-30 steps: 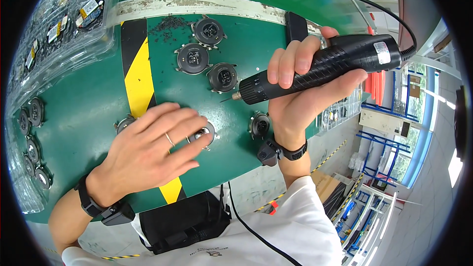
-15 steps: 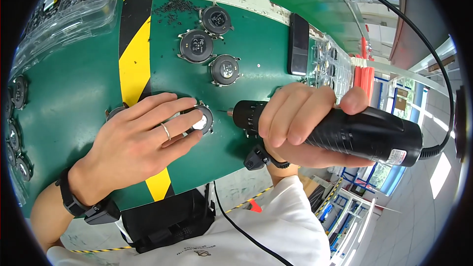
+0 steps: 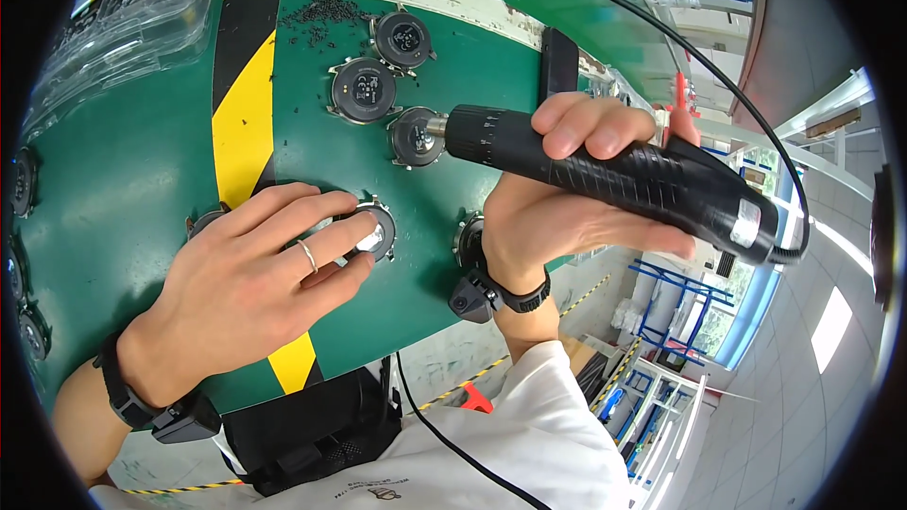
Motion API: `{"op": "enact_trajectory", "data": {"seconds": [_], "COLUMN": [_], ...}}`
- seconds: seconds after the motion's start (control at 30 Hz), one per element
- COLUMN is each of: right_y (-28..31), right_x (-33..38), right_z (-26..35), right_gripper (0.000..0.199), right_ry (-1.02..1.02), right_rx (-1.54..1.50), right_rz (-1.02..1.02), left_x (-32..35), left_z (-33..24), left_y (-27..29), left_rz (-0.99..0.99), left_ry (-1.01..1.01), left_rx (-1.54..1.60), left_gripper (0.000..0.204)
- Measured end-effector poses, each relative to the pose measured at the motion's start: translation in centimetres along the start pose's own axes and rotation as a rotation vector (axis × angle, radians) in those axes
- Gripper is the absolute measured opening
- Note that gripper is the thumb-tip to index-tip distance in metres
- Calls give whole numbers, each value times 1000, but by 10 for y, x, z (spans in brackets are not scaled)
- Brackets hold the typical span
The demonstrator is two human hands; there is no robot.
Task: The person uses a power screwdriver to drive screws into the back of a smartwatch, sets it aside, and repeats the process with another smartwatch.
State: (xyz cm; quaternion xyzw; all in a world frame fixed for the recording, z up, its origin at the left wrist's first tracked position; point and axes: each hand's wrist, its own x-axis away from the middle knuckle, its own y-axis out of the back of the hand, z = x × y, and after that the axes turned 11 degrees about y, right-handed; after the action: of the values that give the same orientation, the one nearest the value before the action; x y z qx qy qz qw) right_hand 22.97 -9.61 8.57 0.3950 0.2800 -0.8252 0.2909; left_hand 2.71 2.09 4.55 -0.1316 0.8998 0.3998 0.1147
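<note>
My left hand (image 3: pixel 265 269) lies palm down with its fingers bent over a round watch case (image 3: pixel 382 238), the fingertips on its face and edge. My thumb is hidden. Part of another watch case (image 3: pixel 200 223) shows beside that hand. In my right hand (image 3: pixel 576 170) is a black electric screwdriver (image 3: pixel 624 175), its metal tip overlapping the edge of a dark watch case (image 3: pixel 412 142); contact cannot be made out. Two more dark watch cases, one in the middle (image 3: pixel 363 90) and one farther back (image 3: pixel 402 39), lie beyond it. Another watch case (image 3: pixel 466 241) is partly behind my right wrist.
Tiny black screws (image 3: pixel 326 19) are scattered at the back of the green table (image 3: pixel 321 151). Clear plastic trays (image 3: pixel 142 47) stand at the far left, several watch cases (image 3: pixel 24 179) along the left edge. A black phone-like slab (image 3: pixel 558 61) lies beyond the screwdriver, whose cable (image 3: pixel 699 57) arches overhead.
My right hand has carried the screwdriver away from me and slightly left, from beside the watch case under my left hand to one farther back. My left hand keeps its place on its watch case.
</note>
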Motion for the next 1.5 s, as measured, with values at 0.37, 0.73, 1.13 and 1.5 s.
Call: {"op": "enact_trajectory", "data": {"seconds": [0.37,0.73,1.13,1.5], "right_y": [4,22,2,3], "right_x": [-10,-24,13,23], "right_z": [4,35,26,23], "right_gripper": [89,80,77,75], "right_ry": [-111,-166,-150,-149], "right_rx": [15,-164,-323,-328], "right_rz": [-32,16,337,348], "left_x": [3,1,7,18], "left_z": [-1,-2,4,5], "left_y": [1,-5,-18,-29], "left_rz": [9,-22,-49,-58], "left_ry": [-2,-30,13,168], "left_rx": [-10,-11,22,118], "left_gripper": [25,26,22,17]}}
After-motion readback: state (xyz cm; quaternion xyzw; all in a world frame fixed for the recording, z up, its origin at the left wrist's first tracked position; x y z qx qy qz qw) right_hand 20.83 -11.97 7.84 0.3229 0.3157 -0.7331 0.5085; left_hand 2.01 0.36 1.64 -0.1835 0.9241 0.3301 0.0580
